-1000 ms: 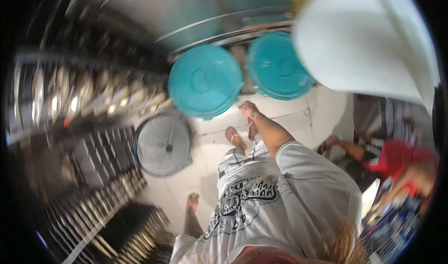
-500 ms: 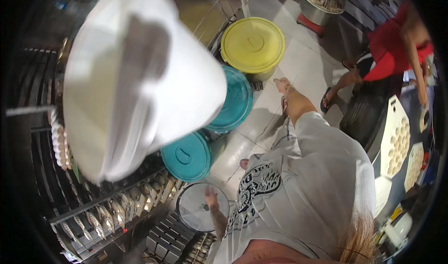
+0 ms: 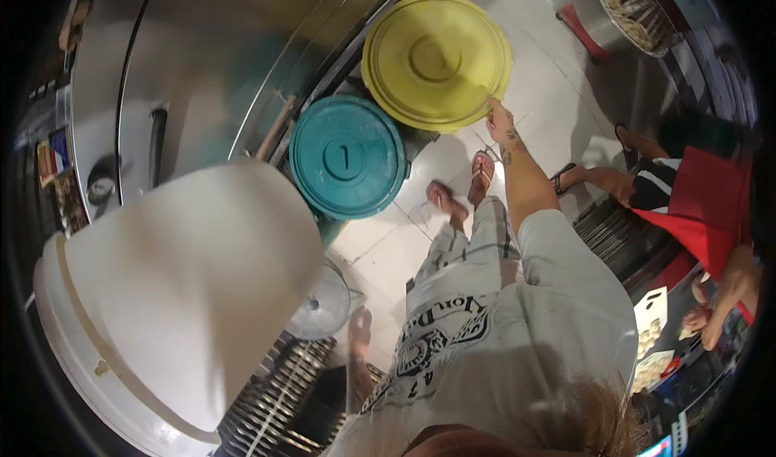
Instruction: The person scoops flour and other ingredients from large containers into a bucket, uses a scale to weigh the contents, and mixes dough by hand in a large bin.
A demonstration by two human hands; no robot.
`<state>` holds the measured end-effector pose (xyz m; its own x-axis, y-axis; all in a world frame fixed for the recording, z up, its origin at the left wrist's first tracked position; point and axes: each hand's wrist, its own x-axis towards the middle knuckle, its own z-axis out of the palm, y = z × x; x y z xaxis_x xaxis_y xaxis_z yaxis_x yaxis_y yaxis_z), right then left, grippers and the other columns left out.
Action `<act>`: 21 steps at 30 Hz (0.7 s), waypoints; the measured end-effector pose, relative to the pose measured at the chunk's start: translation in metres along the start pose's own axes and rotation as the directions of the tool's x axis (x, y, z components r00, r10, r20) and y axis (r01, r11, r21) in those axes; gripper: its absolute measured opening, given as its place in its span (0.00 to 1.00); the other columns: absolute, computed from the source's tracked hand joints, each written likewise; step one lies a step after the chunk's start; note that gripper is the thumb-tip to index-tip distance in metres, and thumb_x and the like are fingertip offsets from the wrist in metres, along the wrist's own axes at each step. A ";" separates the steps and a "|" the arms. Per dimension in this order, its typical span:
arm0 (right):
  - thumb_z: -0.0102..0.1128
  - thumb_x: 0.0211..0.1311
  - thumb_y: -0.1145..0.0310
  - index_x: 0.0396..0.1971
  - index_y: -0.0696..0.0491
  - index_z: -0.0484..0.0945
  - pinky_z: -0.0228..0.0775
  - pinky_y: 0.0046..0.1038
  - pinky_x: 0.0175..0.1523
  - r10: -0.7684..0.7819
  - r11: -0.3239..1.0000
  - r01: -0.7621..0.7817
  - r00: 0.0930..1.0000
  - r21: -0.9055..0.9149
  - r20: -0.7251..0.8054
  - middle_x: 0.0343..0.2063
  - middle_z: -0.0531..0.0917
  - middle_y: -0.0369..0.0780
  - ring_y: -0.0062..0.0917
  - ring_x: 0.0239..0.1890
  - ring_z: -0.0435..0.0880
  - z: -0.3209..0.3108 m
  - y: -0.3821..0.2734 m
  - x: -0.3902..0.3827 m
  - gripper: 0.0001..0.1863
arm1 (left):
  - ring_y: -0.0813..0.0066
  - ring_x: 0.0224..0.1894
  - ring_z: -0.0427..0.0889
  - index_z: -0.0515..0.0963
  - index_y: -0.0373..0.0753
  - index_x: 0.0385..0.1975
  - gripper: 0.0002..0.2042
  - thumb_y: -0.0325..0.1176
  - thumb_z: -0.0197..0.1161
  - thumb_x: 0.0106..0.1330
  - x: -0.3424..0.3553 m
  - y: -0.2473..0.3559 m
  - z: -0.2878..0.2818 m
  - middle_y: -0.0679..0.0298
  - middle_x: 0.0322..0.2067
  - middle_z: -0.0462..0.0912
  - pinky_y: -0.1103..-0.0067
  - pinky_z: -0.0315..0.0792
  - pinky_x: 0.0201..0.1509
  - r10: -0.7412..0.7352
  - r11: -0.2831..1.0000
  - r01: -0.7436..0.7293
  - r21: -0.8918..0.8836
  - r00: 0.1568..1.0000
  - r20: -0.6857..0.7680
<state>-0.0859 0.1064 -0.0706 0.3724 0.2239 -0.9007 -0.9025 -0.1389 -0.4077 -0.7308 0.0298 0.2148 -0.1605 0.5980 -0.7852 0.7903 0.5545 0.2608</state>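
Note:
My right hand (image 3: 499,117), on a tattooed forearm stretched forward, has its fingers closed at the near right rim of a round yellow lid (image 3: 432,61). The lid is ridged, with a small ring in its middle, and part of it is in shade. My left hand (image 3: 360,329) hangs low on the left, smeared by motion, so its fingers do not show clearly. It is close to a round translucent lid (image 3: 322,303). A teal lidded bin (image 3: 347,156) stands just left of the yellow lid.
A large white plastic bucket (image 3: 186,279) fills the lower left, very near. Behind it stands a steel-fronted cabinet (image 3: 194,93). Metal racks (image 3: 279,388) lie below. At right, a co-worker in a red apron (image 3: 711,206) handles pale balls by white trays (image 3: 651,320). A metal pot (image 3: 626,12) is far right.
My view has swung, so the white bucket now appears lower left. My right hand has moved from below the yellow lid to its rim. My left hand stays low at the left.

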 end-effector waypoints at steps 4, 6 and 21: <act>0.63 0.66 0.60 0.53 0.52 0.72 0.76 0.20 0.37 -0.168 0.985 0.154 0.959 0.080 0.227 0.46 0.81 0.36 0.21 0.45 0.81 0.042 -0.045 -0.091 0.20 | 0.66 0.55 0.78 0.74 0.35 0.58 0.23 0.44 0.60 0.70 0.011 0.030 0.034 0.54 0.52 0.81 0.72 0.69 0.61 0.159 0.987 -0.158 0.040 0.987 -0.016; 0.62 0.66 0.62 0.54 0.52 0.72 0.75 0.19 0.34 -0.191 0.981 0.173 0.924 0.085 0.331 0.46 0.81 0.36 0.21 0.43 0.82 0.050 -0.049 -0.095 0.20 | 0.66 0.54 0.79 0.74 0.35 0.57 0.22 0.44 0.61 0.69 0.034 0.041 0.042 0.54 0.50 0.82 0.72 0.69 0.60 0.236 0.971 -0.236 0.045 0.972 -0.003; 0.57 0.67 0.57 0.45 0.54 0.80 0.74 0.34 0.48 0.102 0.555 0.688 0.502 -0.468 0.859 0.35 0.84 0.43 0.30 0.36 0.84 0.017 0.007 -0.033 0.17 | 0.67 0.55 0.78 0.73 0.34 0.56 0.19 0.37 0.61 0.70 0.057 0.169 0.193 0.55 0.50 0.81 0.73 0.70 0.60 0.070 0.961 -0.078 -0.264 0.997 -0.042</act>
<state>-0.1084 0.1145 -0.0407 -0.0907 0.9269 -0.3642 -0.1431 -0.3741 -0.9163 -0.4917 0.0460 0.1058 -0.1296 0.6591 -0.7409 0.6164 0.6388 0.4604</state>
